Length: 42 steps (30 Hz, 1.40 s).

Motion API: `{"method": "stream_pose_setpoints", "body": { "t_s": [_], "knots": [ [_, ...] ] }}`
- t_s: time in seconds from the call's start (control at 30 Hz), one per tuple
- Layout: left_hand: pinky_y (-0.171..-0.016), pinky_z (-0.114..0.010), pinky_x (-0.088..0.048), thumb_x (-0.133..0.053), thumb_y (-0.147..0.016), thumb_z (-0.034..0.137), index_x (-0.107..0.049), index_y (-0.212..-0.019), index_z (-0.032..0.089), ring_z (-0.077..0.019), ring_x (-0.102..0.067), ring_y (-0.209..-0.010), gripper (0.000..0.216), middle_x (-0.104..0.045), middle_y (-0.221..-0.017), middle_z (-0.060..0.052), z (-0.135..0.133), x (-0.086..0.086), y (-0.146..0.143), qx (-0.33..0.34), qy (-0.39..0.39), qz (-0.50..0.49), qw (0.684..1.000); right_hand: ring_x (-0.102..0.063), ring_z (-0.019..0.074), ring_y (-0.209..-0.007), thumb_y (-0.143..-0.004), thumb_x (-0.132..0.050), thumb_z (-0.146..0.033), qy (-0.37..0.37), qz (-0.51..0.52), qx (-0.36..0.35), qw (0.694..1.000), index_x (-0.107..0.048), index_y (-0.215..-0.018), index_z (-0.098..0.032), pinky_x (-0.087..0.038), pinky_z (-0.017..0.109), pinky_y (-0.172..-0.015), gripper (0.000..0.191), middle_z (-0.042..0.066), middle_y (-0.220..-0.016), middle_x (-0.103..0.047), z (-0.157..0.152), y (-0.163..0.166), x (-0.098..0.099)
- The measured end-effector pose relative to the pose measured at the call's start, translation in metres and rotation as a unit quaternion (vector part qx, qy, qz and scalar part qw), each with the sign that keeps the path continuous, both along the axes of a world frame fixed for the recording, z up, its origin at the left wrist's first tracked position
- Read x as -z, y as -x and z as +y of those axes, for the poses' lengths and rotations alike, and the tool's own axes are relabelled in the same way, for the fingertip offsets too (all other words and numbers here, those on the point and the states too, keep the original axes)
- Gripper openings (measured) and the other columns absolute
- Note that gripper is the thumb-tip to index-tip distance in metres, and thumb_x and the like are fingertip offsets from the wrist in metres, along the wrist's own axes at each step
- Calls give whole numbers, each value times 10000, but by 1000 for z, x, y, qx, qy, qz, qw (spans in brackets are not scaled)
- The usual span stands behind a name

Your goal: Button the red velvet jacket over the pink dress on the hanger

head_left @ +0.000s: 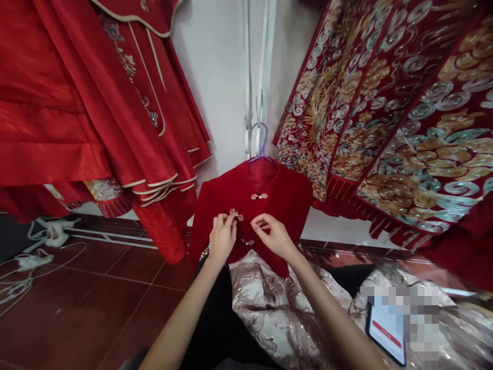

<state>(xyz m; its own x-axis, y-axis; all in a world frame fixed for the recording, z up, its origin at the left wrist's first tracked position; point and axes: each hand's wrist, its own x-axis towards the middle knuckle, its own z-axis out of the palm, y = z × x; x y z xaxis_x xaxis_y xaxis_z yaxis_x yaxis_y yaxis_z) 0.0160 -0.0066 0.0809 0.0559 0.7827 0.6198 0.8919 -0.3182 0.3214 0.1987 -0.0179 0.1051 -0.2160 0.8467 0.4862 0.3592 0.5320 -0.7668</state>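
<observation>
A dark red velvet jacket (pixel 287 198) hangs on a purple hanger (pixel 262 146) in front of a white wall. It has gold knot buttons; the top one (pixel 259 196) is fastened. My left hand (pixel 222 237) pinches the second gold button (pixel 236 214) on the jacket's front. My right hand (pixel 272 235) is closed in a pinch on the jacket's front edge just right of that button. A third button (pixel 247 241) shows between my hands, lower down.
Red satin gowns (pixel 96 103) hang at left, and heavily embroidered red and gold garments (pixel 404 113) at right. A silvery brocade cloth (pixel 277 308) lies below my arms, with a phone (pixel 387 336) on it. White cables (pixel 34 257) trail over the dark red tiled floor (pixel 96 298).
</observation>
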Motion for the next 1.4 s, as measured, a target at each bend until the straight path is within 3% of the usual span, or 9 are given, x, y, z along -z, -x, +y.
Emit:
{"method": "stream_pose_setpoints", "body": {
  "t_s": [0.17,0.3,0.43,0.73,0.87,1.1,1.27,1.4],
  "knots": [
    [-743,-291,-466,-463,-914,286,-616,-986,218,-215,-490,-903,183,-548,-920,-77,17,-18,12,67,-9,113,991,-640,134,-790,-876,-502,-353,42,38,-14,998,-601,-889,-186,-511,272,-757,194,25,-889,-680,0,4,-2],
    [-764,-298,-457,-490,-906,282,-605,-926,203,-208,-514,-887,141,-587,-909,-72,21,-26,17,107,-13,134,985,-650,141,-775,-868,-513,-349,76,36,-35,996,-613,-888,-177,-515,267,-726,200,30,-840,-688,-5,7,7],
    [-709,-268,-464,-492,-904,270,-600,-943,205,-198,-552,-903,132,-634,-931,-67,19,-18,17,111,-3,87,990,-655,152,-801,-864,-515,-335,87,15,-48,995,-623,-890,-180,-518,269,-718,191,36,-860,-695,-4,6,14],
    [-749,-256,-494,-510,-888,317,-610,-901,202,-155,-599,-802,153,-650,-845,-34,17,-11,4,102,-19,-87,991,-664,155,-772,-860,-521,-339,95,-12,-22,995,-624,-885,-181,-525,273,-705,189,36,-846,-698,8,-16,20],
    [-659,-239,-494,-537,-862,318,-586,-927,193,-140,-576,-724,148,-594,-791,-19,0,7,-8,64,22,-155,986,-667,157,-774,-860,-523,-344,102,-16,-25,994,-622,-888,-177,-523,274,-708,196,45,-864,-704,10,-22,22],
    [-701,-299,-507,-547,-839,249,-613,-967,235,-224,-532,-967,145,-539,-1001,-64,-32,61,-21,36,95,-62,993,-666,154,-789,-861,-523,-314,105,-36,-50,993,-628,-893,-178,-522,277,-732,175,42,-867,-701,8,-23,25],
    [-768,-323,-491,-504,-890,276,-603,-950,218,-216,-527,-935,130,-560,-970,-62,-27,65,-18,59,81,-35,994,-667,162,-811,-863,-522,-309,112,-36,-54,992,-630,-895,-168,-523,283,-749,179,51,-868,-699,8,-21,24],
    [-813,-330,-473,-483,-915,277,-585,-884,199,-191,-540,-887,132,-601,-904,-45,-25,60,-13,137,59,-47,988,-669,157,-813,-862,-525,-318,128,-31,-71,989,-628,-909,-175,-525,275,-751,182,46,-877,-700,10,-21,27]
  ]
}}
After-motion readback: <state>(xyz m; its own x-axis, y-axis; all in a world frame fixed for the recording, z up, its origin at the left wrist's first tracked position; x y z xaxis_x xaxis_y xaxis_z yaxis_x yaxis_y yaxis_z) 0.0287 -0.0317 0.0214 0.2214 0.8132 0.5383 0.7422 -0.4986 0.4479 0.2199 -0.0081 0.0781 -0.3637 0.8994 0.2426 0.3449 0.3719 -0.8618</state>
